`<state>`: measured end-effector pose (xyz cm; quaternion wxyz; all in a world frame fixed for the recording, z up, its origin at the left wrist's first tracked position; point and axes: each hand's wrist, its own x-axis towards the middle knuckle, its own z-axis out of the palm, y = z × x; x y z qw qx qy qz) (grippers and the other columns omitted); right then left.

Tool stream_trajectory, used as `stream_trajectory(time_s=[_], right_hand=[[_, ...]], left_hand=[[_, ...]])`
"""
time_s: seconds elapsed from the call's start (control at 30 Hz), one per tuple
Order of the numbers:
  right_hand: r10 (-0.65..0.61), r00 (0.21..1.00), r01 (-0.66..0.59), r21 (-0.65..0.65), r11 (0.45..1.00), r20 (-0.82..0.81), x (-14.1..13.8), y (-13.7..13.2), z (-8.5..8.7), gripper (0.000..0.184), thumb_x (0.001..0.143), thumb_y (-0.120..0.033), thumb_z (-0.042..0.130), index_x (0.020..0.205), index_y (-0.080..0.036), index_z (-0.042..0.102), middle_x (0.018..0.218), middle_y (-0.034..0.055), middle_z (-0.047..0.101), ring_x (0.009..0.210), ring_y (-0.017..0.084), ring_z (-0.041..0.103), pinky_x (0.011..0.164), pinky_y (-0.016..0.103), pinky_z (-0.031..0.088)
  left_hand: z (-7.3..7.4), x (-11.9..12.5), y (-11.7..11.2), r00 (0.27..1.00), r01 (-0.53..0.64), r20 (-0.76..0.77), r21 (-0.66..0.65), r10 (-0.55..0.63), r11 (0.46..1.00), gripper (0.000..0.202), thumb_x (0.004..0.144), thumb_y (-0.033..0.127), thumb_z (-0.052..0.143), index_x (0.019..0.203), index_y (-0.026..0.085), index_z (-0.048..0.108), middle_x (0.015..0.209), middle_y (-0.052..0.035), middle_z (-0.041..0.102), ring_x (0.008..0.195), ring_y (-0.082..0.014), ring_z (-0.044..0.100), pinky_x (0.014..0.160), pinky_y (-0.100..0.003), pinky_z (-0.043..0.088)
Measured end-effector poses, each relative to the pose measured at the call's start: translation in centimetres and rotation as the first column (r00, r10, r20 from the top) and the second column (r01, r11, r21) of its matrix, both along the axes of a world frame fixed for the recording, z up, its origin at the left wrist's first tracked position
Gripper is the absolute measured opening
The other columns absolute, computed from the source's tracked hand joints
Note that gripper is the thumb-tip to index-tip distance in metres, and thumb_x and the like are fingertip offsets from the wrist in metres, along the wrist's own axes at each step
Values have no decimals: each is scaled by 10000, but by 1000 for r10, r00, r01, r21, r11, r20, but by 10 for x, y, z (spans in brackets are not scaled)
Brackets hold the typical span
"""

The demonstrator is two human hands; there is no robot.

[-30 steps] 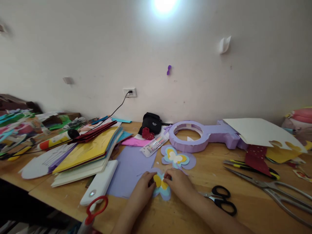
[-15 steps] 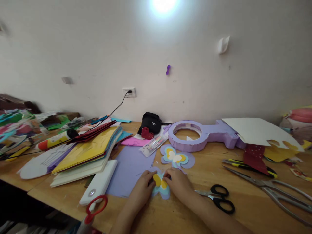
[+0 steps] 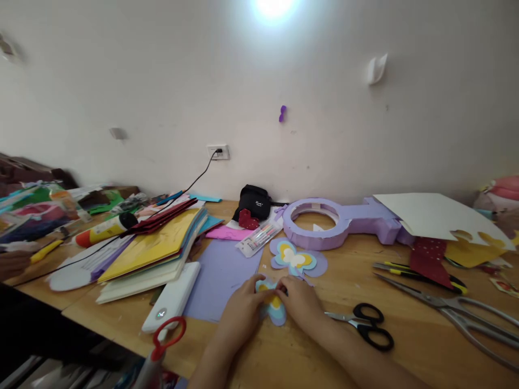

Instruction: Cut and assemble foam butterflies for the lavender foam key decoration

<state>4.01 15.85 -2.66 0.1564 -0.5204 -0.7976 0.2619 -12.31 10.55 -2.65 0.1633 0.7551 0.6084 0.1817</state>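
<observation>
A small layered paper butterfly (image 3: 277,313), yellow over light blue over lilac, lies on the wooden table between both hands. My left hand (image 3: 243,305) grips its left wing, thumb reaching across the yellow layer. Closed at the fingertips, my right hand (image 3: 302,302) pinches the butterfly near its upper middle. My fingers hide much of the yellow piece. Just beyond them rests a second paper butterfly (image 3: 292,258) with a white top layer, partly over a lilac paper shape (image 3: 320,265). Black-handled scissors (image 3: 365,323) lie to the right of my right hand.
Left of my hands are lilac paper (image 3: 221,281), a white power bank (image 3: 172,297) and a paper stack (image 3: 150,246). A lilac ring-shaped frame (image 3: 314,241) stands behind. Large metal shears (image 3: 450,308) lie right. Another person's hand (image 3: 16,265) shows at the left edge.
My left thumb has moved right across the butterfly and now covers more of its yellow layer. The whole view has shifted slightly; another person's hand has appeared at the left edge.
</observation>
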Motion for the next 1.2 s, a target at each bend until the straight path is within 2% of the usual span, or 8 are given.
stream_trajectory(time_s=[0.27, 0.53, 0.73, 0.9, 0.97, 1.07, 1.2], right_hand=[[-7, 1000, 7, -5, 1000, -28, 1, -1, 3, 131, 881, -171, 594, 899, -188, 721, 964, 72, 733, 922, 225, 655, 710, 268, 398], [6, 1000, -5, 30, 1000, -17, 2, -3, 2, 135, 892, -165, 573, 903, -181, 706, 975, 74, 726, 924, 227, 650, 711, 274, 397], [53, 998, -55, 79, 995, 28, 3, -6, 1, 156, 903, -169, 553, 945, -178, 704, 1017, 95, 694, 922, 237, 653, 741, 296, 444], [185, 977, -153, 254, 955, -105, 9, -9, -4, 250, 879, -88, 515, 997, -173, 718, 1115, 102, 652, 987, 211, 637, 876, 319, 470], [196, 974, -155, 298, 942, -111, 12, -10, -3, 287, 856, -57, 515, 1013, -171, 726, 1105, 95, 667, 1032, 224, 620, 938, 354, 449], [157, 986, -141, 239, 961, -50, 13, -9, -1, 207, 845, -139, 606, 1003, -158, 739, 1071, 97, 692, 1045, 265, 609, 960, 405, 433], [181, 983, -173, 156, 973, -37, 14, -6, -2, 192, 831, -245, 693, 993, -162, 751, 1065, 89, 698, 1043, 262, 607, 951, 376, 434]], left_hand=[[1, -1, -1, 986, 15, -169, 11, -12, 1000, 580, 776, -9, 444, 1150, 338, 720, 1315, -67, 586, 1074, -263, 586, 941, -382, 456], [7, 5, -5, 978, 1, -210, 40, 7, 999, 551, 777, 9, 433, 1125, 314, 731, 1279, -57, 607, 1097, -240, 583, 954, -368, 465], [9, 8, -7, 982, -6, -190, 57, 17, 998, 462, 744, 69, 487, 1067, 272, 747, 1237, -56, 633, 1073, -250, 582, 951, -387, 472], [7, 8, -6, 989, -28, -142, 64, 37, 998, 417, 804, 93, 467, 1032, 280, 762, 1211, -46, 651, 1053, -241, 588, 938, -377, 471], [7, 7, -5, 994, -42, -99, 69, 49, 997, 394, 840, 114, 457, 1014, 278, 770, 1180, -52, 664, 1041, -237, 593, 939, -376, 469], [7, 6, -5, 998, -58, -21, 57, 59, 997, 366, 858, 145, 472, 1021, 271, 774, 1156, -67, 671, 1051, -240, 599, 951, -375, 463], [8, 5, -4, 997, -76, 35, 25, 75, 997, 330, 885, 208, 485, 1017, 275, 779, 1161, -76, 668, 1069, -254, 601, 969, -394, 449]])
